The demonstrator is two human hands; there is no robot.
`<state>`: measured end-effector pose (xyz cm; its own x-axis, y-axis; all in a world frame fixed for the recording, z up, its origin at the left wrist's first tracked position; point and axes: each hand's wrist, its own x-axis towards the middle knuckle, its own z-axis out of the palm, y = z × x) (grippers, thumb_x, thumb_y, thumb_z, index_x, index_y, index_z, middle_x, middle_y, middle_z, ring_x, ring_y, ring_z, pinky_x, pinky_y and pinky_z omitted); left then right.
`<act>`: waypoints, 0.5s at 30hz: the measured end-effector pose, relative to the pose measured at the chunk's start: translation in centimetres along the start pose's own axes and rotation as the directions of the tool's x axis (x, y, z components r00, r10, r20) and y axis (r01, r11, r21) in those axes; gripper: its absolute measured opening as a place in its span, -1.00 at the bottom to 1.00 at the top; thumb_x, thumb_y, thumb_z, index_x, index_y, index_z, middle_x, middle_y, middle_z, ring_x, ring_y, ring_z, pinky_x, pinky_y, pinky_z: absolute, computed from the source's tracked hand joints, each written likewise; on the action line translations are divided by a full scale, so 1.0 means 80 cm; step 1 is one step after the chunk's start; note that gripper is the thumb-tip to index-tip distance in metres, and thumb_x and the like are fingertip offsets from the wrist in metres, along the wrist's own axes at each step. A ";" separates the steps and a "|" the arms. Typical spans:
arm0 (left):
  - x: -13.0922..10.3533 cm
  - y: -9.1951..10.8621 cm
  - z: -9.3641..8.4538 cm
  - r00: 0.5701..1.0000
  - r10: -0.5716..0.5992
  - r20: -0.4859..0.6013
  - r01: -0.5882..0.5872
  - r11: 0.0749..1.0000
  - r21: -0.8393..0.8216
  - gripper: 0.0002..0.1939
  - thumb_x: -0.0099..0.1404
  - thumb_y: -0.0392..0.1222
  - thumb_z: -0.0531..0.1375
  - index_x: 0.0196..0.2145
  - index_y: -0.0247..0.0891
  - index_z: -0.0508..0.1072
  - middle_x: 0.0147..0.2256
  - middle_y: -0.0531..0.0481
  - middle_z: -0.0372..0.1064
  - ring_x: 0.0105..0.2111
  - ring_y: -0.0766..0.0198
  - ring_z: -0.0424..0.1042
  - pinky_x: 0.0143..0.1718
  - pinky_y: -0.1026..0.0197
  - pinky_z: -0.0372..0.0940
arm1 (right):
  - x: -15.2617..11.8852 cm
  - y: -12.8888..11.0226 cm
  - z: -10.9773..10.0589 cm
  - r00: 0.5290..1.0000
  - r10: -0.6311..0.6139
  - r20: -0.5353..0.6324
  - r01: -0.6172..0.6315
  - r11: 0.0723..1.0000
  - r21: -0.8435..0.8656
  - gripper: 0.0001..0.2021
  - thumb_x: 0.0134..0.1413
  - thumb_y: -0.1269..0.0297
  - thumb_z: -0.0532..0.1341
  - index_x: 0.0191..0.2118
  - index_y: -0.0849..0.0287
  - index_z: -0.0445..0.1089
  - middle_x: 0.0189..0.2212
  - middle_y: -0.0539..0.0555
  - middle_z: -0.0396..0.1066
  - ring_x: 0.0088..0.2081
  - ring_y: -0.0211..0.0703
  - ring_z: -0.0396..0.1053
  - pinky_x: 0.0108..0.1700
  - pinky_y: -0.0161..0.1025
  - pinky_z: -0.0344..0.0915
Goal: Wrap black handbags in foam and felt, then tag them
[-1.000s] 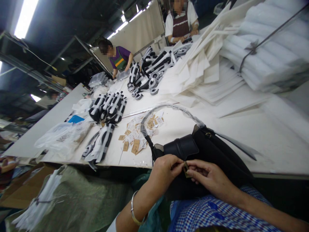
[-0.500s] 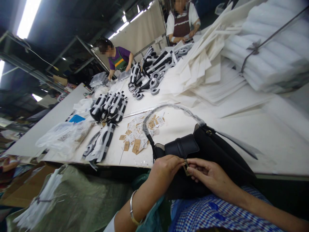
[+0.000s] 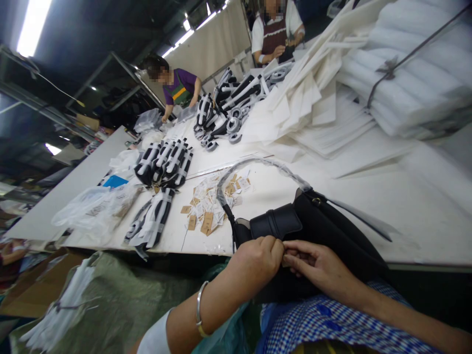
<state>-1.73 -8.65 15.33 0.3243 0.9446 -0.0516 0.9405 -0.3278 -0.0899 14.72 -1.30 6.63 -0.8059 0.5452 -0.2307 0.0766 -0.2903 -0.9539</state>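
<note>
My left hand [image 3: 260, 258] and right hand [image 3: 313, 265] meet low on the front of a soft black handbag [image 3: 342, 246], which straddles the table's near edge, its upper part over the white tabletop [image 3: 435, 226] and its lower part over my blue-and-white checked cloth [image 3: 320, 322]. My right thumb and forefinger are pinched on a small gold-coloured metal piece [image 3: 284, 263], of which only a sliver shows; my left fingers are curled together right beside it, and I cannot tell what they grip. Past the smooth black flap [image 3: 276, 223], the strap wrapped in clear film [image 3: 260, 161] arches over the table, and a band of tabletop lies between it and the loose white sheets [image 3: 317, 113]. To the bag's right, more bare surface runs along the edge, giving my right elbow room; to the left, the strap nearly closes the way, reaching over a scatter of brown and white paper tags [image 3: 207, 222]. Those tags carry print too small to read. Farther left, beyond a black bundle bound in white wrapping [image 3: 153, 221], a crumpled translucent plastic bag [image 3: 90, 211] bears dark capital letters, creased and blurred beyond sure reading.
</note>
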 end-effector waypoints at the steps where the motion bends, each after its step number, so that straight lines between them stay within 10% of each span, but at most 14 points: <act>1: 0.002 -0.001 -0.001 1.000 0.018 0.003 -0.018 1.000 0.013 -0.94 0.34 -0.34 0.15 -0.29 -0.26 0.29 -0.40 0.04 0.34 -0.45 0.21 0.41 -0.53 0.21 0.36 | 0.000 0.000 0.000 1.000 0.001 -0.002 -0.001 1.000 0.000 -0.56 0.12 0.05 0.29 0.04 0.21 0.45 -0.36 0.04 0.46 -0.37 -0.22 0.37 -0.33 -0.29 0.36; 15: 0.005 -0.006 0.012 0.986 -0.051 -0.157 0.052 0.999 0.007 -0.89 0.35 -0.33 0.12 -0.34 -0.22 0.27 -0.44 0.07 0.31 -0.47 0.26 0.36 -0.50 0.24 0.28 | 0.004 0.003 -0.001 1.000 -0.019 -0.005 0.019 1.000 -0.003 -0.54 0.16 0.01 0.25 0.08 0.19 0.42 -0.31 0.06 0.47 -0.34 -0.21 0.41 -0.31 -0.29 0.40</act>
<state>-2.12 -8.12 14.40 0.2883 0.9512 0.1100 0.9554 -0.2782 -0.0990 14.55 -1.17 6.29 -0.8044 0.5543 -0.2139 0.0633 -0.2780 -0.9585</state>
